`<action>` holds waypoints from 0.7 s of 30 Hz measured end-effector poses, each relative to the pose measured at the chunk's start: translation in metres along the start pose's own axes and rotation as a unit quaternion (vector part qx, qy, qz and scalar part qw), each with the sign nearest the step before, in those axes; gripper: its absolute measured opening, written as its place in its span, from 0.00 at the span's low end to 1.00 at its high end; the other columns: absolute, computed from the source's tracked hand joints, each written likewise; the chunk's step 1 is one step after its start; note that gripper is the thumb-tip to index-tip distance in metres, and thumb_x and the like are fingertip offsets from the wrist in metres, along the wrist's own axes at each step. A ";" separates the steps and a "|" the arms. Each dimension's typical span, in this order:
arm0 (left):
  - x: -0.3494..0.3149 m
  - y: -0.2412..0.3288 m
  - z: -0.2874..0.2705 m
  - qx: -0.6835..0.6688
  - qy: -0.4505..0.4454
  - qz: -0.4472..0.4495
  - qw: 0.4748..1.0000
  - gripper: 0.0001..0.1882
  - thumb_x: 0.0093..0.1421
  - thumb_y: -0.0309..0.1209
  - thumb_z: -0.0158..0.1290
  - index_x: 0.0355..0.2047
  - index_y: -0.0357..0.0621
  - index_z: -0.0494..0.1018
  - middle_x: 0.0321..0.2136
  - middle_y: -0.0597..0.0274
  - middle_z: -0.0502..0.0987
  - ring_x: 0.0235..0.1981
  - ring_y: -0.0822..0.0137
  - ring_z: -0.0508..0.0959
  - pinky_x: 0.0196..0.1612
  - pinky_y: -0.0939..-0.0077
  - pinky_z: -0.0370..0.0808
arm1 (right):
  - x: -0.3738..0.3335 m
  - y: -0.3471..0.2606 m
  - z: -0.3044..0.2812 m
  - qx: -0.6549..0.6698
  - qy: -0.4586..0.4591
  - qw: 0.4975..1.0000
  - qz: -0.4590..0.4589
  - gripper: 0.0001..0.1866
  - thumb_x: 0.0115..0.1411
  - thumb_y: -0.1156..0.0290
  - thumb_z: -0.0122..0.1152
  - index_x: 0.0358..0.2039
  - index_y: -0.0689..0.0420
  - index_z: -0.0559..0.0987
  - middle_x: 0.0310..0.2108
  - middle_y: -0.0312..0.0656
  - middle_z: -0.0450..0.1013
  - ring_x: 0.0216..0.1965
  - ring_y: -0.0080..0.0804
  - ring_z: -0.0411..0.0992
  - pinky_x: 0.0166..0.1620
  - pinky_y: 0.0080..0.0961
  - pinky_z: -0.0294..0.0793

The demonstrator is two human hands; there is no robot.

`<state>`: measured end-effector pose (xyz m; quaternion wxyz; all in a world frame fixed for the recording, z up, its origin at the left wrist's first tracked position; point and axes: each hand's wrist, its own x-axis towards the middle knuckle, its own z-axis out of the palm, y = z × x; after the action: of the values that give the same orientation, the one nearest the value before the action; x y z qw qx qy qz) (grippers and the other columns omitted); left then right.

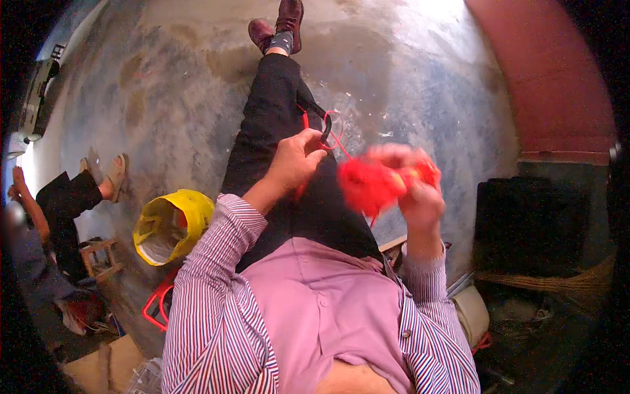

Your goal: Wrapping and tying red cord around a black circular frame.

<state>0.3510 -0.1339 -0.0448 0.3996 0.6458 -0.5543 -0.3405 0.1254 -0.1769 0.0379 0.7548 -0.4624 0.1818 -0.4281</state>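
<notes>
Above my lap, my left hand (298, 157) pinches a thin black loop (327, 125) between thumb and fingers. A red cord (341, 146) runs from beside that loop toward a bright red, fluffy, yarn-like bundle (371, 184). My right hand (420, 190) is closed round the bundle's right side, smeared by motion, with a bit of yellow showing near the fingers. The bundle's exact kind is unclear. Another red strand hangs below it, and more red shows under my left wrist.
My outstretched legs in black trousers (259, 131) lie over the grey floor (177, 85). A yellow bucket-like bag (147, 220) stands left, with a red frame (156, 307) below it. Another person (65, 197) sits far left near a small wooden stool (102, 259). A dark box (531, 223) stands right.
</notes>
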 end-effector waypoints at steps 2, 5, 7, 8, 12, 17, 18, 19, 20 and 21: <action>0.001 0.000 0.003 -0.041 0.011 -0.023 0.999 0.15 0.53 0.26 0.59 0.42 0.37 0.73 0.35 0.53 0.80 0.36 0.64 0.81 0.42 0.73 0.76 | -0.021 0.001 0.013 0.177 -0.147 0.972 -0.036 0.18 0.50 0.59 0.62 0.31 0.59 0.68 0.38 0.61 0.74 0.39 0.53 0.74 0.42 0.49 0.70; 0.004 -0.001 0.007 -0.073 0.004 -0.031 0.997 0.15 0.54 0.25 0.58 0.42 0.37 0.72 0.35 0.53 0.80 0.36 0.65 0.80 0.41 0.73 0.76 | -0.046 -0.023 0.063 0.348 -0.275 0.893 0.075 0.19 0.53 0.58 0.62 0.34 0.60 0.68 0.30 0.57 0.74 0.31 0.53 0.74 0.36 0.47 0.69; 0.004 -0.003 0.007 -0.074 0.006 -0.032 0.997 0.16 0.54 0.25 0.58 0.43 0.37 0.72 0.35 0.54 0.80 0.35 0.65 0.80 0.41 0.73 0.76 | -0.056 -0.022 0.080 0.406 -0.317 0.853 0.080 0.21 0.54 0.58 0.62 0.34 0.62 0.68 0.29 0.56 0.73 0.30 0.47 0.73 0.33 0.42 0.69; 0.004 -0.004 0.008 -0.074 0.008 -0.033 0.997 0.16 0.54 0.24 0.58 0.43 0.37 0.71 0.35 0.55 0.80 0.35 0.65 0.80 0.41 0.72 0.76 | -0.062 -0.024 0.082 0.418 -0.322 0.840 0.123 0.21 0.54 0.58 0.62 0.33 0.63 0.67 0.27 0.54 0.72 0.29 0.44 0.73 0.32 0.39 0.68; 0.003 -0.019 0.015 -0.062 -0.012 -0.037 0.997 0.16 0.54 0.26 0.58 0.43 0.38 0.71 0.34 0.55 0.79 0.34 0.65 0.80 0.39 0.73 0.76 | -0.060 -0.040 0.104 0.447 -0.315 0.835 0.054 0.22 0.54 0.58 0.64 0.31 0.64 0.66 0.20 0.47 0.68 0.18 0.37 0.67 0.21 0.32 0.61; 0.008 0.000 0.012 0.074 0.094 0.075 0.990 0.12 0.59 0.29 0.56 0.42 0.39 0.71 0.34 0.56 0.78 0.34 0.67 0.78 0.34 0.78 0.76 | -0.026 -0.066 0.086 0.379 -0.396 0.834 -0.063 0.16 0.58 0.63 0.61 0.27 0.60 0.67 0.17 0.46 0.67 0.15 0.40 0.67 0.17 0.34 0.62; 0.012 0.007 0.008 0.071 0.094 0.075 0.990 0.12 0.59 0.29 0.56 0.42 0.39 0.71 0.34 0.56 0.78 0.34 0.67 0.78 0.34 0.78 0.76 | -0.016 -0.071 0.080 0.320 -0.399 0.855 -0.086 0.15 0.57 0.65 0.63 0.23 0.58 0.67 0.18 0.45 0.68 0.15 0.37 0.67 0.15 0.34 0.59; 0.015 0.014 0.001 -0.094 0.085 0.008 0.992 0.11 0.61 0.30 0.53 0.42 0.40 0.71 0.34 0.57 0.77 0.34 0.68 0.78 0.32 0.80 0.74 | -0.013 -0.061 0.057 0.223 -0.346 0.900 -0.142 0.16 0.54 0.65 0.66 0.23 0.58 0.68 0.18 0.43 0.68 0.16 0.35 0.68 0.17 0.33 0.60; 0.020 0.022 -0.003 -0.256 0.068 -0.059 0.962 0.10 0.63 0.32 0.51 0.42 0.41 0.72 0.34 0.59 0.77 0.34 0.68 0.78 0.30 0.82 0.73 | -0.015 -0.050 0.036 0.120 -0.283 0.931 -0.197 0.17 0.51 0.65 0.69 0.22 0.58 0.68 0.19 0.41 0.67 0.18 0.34 0.68 0.19 0.32 0.61; 0.019 0.024 -0.017 -0.388 0.065 -0.118 0.912 0.11 0.67 0.33 0.44 0.40 0.41 0.72 0.32 0.61 0.76 0.30 0.71 0.77 0.23 0.85 0.69 | -0.017 -0.050 0.040 -0.154 -0.075 0.979 -0.108 0.16 0.50 0.69 0.69 0.21 0.58 0.67 0.18 0.41 0.65 0.18 0.32 0.65 0.20 0.27 0.61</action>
<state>0.3578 -0.1515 -0.0159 0.6112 0.5213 -0.2713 -0.5302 0.1190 -0.1509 0.0986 0.6357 -0.6207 0.1375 -0.4379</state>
